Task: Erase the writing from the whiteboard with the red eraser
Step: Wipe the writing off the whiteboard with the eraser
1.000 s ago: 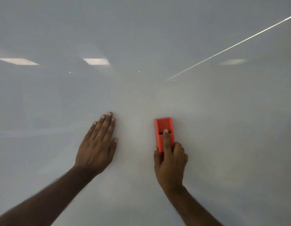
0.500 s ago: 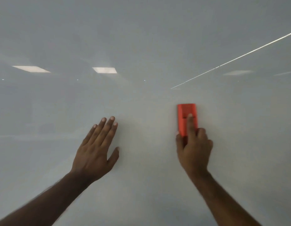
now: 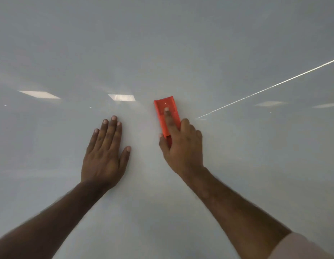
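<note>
The whiteboard (image 3: 237, 184) fills the whole view, pale grey and glossy. No writing shows on it. My right hand (image 3: 183, 146) grips the red eraser (image 3: 165, 109) at its lower end, forefinger stretched along its back, pressing it flat on the board near the middle. The eraser stands upright, tilted slightly left. To its left my left hand (image 3: 106, 156) lies flat on the board, palm down, fingers straight and close together, thumb out. It holds nothing. A hand's width of bare board separates the two hands.
Ceiling lights are reflected in the board as bright rectangles (image 3: 121, 97) at mid height. A thin bright line (image 3: 271, 86) runs diagonally up to the right edge. A pale sleeve (image 3: 300, 247) shows at the bottom right.
The eraser and my right hand went right and up, then came back left and a little higher. My left hand stayed flat on the board.
</note>
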Motion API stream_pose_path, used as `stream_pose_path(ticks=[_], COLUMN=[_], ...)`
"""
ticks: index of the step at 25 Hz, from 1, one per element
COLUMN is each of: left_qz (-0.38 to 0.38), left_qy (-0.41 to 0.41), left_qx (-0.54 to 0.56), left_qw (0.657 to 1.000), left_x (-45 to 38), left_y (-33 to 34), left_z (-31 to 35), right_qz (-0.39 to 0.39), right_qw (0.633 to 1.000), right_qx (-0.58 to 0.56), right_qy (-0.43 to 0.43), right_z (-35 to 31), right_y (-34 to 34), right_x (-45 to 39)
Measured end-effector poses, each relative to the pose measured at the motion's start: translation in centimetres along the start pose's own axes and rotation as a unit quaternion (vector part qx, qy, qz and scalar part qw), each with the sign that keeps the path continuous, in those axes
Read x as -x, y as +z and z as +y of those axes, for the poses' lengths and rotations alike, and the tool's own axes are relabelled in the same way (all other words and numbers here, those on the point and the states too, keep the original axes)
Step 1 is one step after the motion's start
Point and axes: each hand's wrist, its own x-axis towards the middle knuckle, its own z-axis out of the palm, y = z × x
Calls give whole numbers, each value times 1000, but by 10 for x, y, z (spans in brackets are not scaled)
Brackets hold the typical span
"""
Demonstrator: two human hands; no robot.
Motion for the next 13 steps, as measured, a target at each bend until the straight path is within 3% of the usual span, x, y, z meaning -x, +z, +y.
stream_pose_path(ticks=[4, 9, 11, 13], left_qz=[9, -6, -20, -39], left_qy=[14, 42, 50, 53], left_qx=[11, 31, 34, 37], left_qw=[1000, 999, 998, 997], left_x=[0, 14, 23, 35], left_y=[1, -8, -13, -18], left_z=[-2, -13, -14, -14], right_qz=[-77, -163, -182, -174], right_qw=[985, 946, 930, 935], right_qx=[-36, -31, -4, 6], right_qy=[-151, -279, -321, -308], right_z=[-18, 7, 20, 34], right_y=[-3, -26, -35, -40], right_x=[21, 102, 130, 141])
